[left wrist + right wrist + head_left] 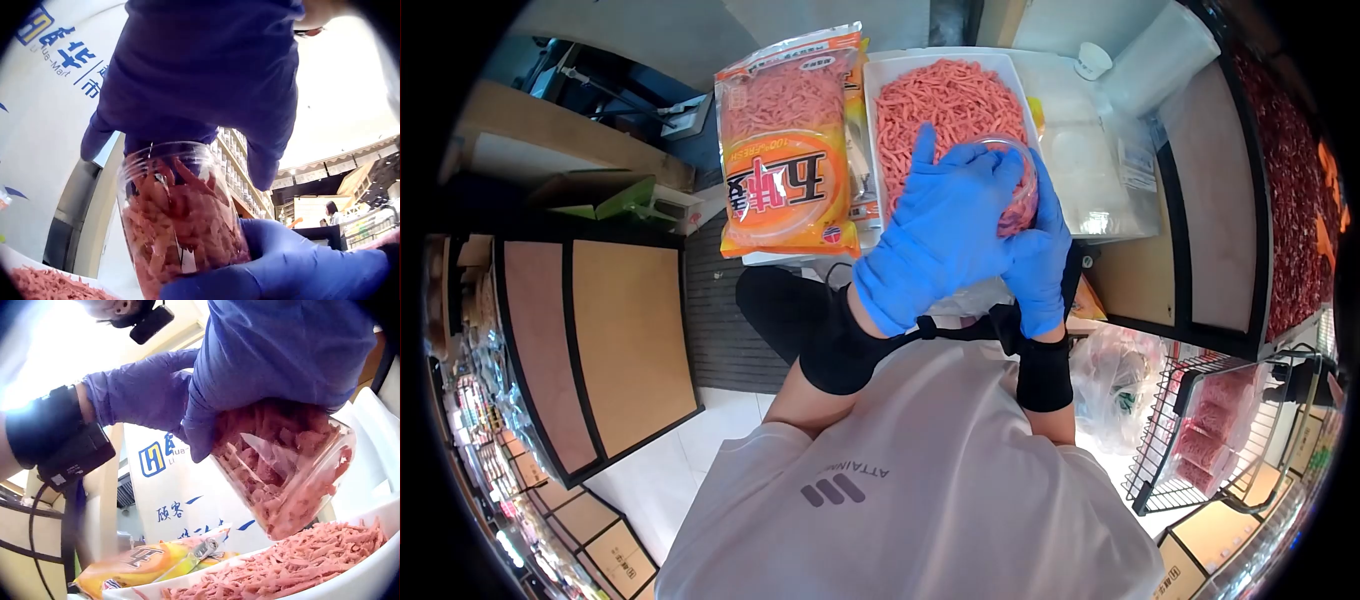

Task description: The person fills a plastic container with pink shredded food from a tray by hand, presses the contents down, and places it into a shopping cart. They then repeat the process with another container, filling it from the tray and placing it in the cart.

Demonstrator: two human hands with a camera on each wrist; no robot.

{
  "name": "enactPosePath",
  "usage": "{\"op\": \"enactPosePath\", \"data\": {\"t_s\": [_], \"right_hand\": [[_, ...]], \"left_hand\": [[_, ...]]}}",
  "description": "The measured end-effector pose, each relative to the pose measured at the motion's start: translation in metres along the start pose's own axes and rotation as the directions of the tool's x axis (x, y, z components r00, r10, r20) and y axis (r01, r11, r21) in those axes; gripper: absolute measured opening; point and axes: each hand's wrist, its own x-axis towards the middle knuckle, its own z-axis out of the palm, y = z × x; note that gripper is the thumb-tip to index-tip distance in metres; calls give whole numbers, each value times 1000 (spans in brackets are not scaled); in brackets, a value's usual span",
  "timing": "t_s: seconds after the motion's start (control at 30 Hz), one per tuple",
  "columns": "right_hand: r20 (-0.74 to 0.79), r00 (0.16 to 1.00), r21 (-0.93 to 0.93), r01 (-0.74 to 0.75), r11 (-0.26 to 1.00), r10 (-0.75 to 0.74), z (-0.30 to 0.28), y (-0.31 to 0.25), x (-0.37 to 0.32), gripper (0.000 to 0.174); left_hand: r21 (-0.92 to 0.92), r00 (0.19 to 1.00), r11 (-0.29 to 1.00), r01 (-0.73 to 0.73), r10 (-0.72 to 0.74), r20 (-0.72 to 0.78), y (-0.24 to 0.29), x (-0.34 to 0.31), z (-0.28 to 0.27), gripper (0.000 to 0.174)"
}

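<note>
A clear jar (184, 231) full of pink shredded ginger is between my two blue-gloved hands, just over the near right corner of a white tray (871, 95). My right hand (1042, 265) grips the jar's side, thumb and fingers wrapped round it. From above, my left hand (945, 235) covers most of the mouth; some of its fingers dip inside against the shreds, partly hidden by the glove. Its index finger stretches out over the tray. Loose ginger shreds (950, 95) heap up in the tray. In the right wrist view the jar (281, 481) leans above the heap.
Left of the tray lies a full orange bag (785, 170) of ginger, overlapping another. Clear plastic containers (1095, 195), a white cup (1092, 61) and rolled clear plastic (1165, 60) stand to the right. A wire basket (1165, 440) holding pink packs is at lower right.
</note>
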Motion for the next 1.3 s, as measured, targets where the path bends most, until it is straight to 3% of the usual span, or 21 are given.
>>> {"op": "enactPosePath", "data": {"t_s": [0.07,0.13,0.2,0.23,0.27,0.33,0.4,0.5,0.53,0.57,0.6,0.67,0.7,0.8,0.83,0.9,0.93,1.0,1.1,1.23,1.3], "right_hand": [[25,990,67,-138,988,137,0,2,0,91],[32,991,38,-135,990,133,-8,-5,3,95],[36,991,10,-128,992,128,-13,-4,4,99],[16,988,56,-156,986,156,-11,3,2,101],[-1,983,105,-181,978,182,-10,6,1,103],[-26,977,166,-203,965,210,-11,5,4,102],[-8,985,139,-169,976,172,-13,4,5,100],[-105,963,195,-225,955,249,-9,8,8,99],[-105,963,195,-224,955,247,-10,7,8,99],[-88,978,146,-177,973,191,-12,7,10,99],[-68,988,98,-128,987,135,-13,6,13,98],[-20,997,-4,-81,997,81,-12,4,12,99],[-95,990,43,-105,994,108,-7,6,10,99],[-188,964,106,-170,980,187,-8,10,10,99],[-181,965,105,-174,979,191,-13,9,11,98],[-175,965,102,-179,978,195,-17,9,10,97],[-185,961,129,-185,974,207,-18,12,8,97],[-197,956,154,-189,970,218,-21,15,6,96],[-181,965,103,-174,979,190,-23,20,3,97],[-149,964,127,-203,971,221,-22,26,2,98],[-124,965,127,-214,969,230,-21,24,1,99]], "left_hand": [[-103,999,994,-30,27,-28,1,2,-14,59],[-214,997,974,-72,62,-54,0,3,-29,53],[-625,982,763,167,-185,37,-6,3,-39,44],[-560,989,828,36,-111,-101,-15,3,-39,39],[-565,990,825,26,-100,-101,-22,3,-37,39],[-574,954,814,85,-233,-189,-32,3,-33,33],[-591,945,798,120,-274,-178,-40,1,-26,30],[-470,956,855,217,-283,-74,-63,-5,-3,31],[-365,963,896,253,-271,3,-76,-12,15,40],[-253,962,928,274,-264,76,-88,-18,32,49],[-252,963,929,271,-262,69,-93,-24,48,49],[114,923,948,298,-317,218,-97,-32,78,71],[134,907,945,299,-325,269,-100,-31,89,84],[220,913,937,270,-322,250,-100,-30,106,77],[219,914,937,272,-323,248,-100,-25,104,77],[200,861,940,277,-335,383,-100,-17,99,66],[199,861,940,276,-334,383,-102,-16,101,66],[117,896,961,252,-277,346,-110,-18,107,47],[9,911,965,262,-250,329,-115,-24,118,48],[24,875,955,297,-282,394,-113,-28,119,45],[-29,923,972,235,-213,320,-118,-34,122,39]]}}
